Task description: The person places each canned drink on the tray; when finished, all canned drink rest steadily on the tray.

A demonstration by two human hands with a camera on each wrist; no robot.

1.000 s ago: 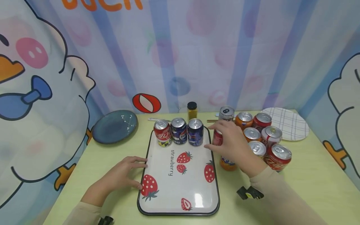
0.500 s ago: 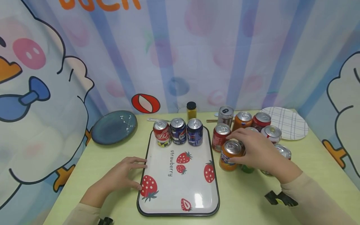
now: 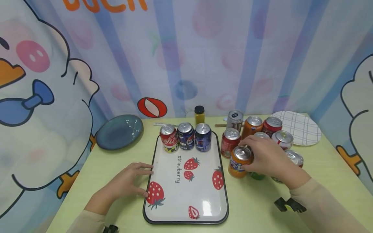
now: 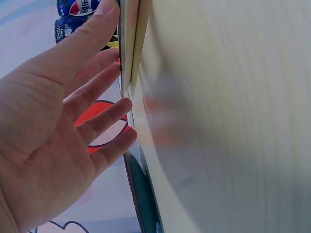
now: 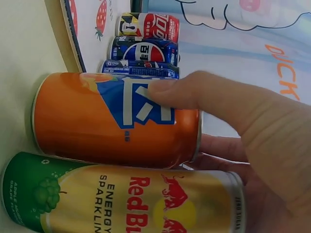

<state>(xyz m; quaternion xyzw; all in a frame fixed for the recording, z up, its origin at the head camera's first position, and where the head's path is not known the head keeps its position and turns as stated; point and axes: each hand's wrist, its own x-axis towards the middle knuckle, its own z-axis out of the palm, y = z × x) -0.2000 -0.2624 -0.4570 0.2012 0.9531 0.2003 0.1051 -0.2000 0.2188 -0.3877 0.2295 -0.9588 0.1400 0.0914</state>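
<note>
An orange soda can [image 3: 236, 166] stands upright just right of the strawberry-print tray [image 3: 175, 207]. My right hand [image 3: 265, 158] holds it near the top; in the right wrist view the thumb [image 5: 167, 89] lies over the label of the orange can [image 5: 68, 116] and the fingers reach behind it. A gold and green Red Bull can [image 5: 116, 201] stands close beside it. On the tray's far end, a red can [image 3: 169, 142] and two blue Pepsi cans [image 3: 186, 139] form a row. My left hand [image 3: 123, 183] rests at the tray's left edge, fingers extended.
A red can [image 3: 229, 145] stands behind the orange one. Several more cans, including a silver one [image 3: 234, 123], crowd the right side. A checked plate [image 3: 303, 129], a dark plate [image 3: 116, 132] and a yellow jar [image 3: 199, 117] lie farther back.
My right hand has moved right and nearer from the red can beside the tray to the orange soda can, which it now holds. The left hand has stayed at the tray's edge.
</note>
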